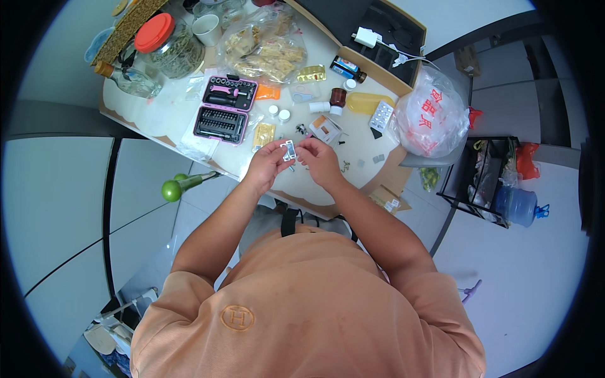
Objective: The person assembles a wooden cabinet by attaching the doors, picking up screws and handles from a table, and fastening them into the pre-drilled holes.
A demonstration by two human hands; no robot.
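Note:
My left hand pinches a small, pale, rectangular metal-looking piece over the front edge of the table. Close by on the other side, my right hand has its fingertips drawn together beside the piece; whether they grip it or something tiny is hidden. A tool kit in a pink-edged case lies spread out beyond my left hand, with rows of bits and sockets. Past my hands stands a small white and brown box, and some small dark parts lie beside it.
Bottles, including a dark red one, a pill blister pack and a yellow transparent item lie farther back. A red-lidded jar, a clear bag of dried food, an open carton and a full white plastic bag surround them.

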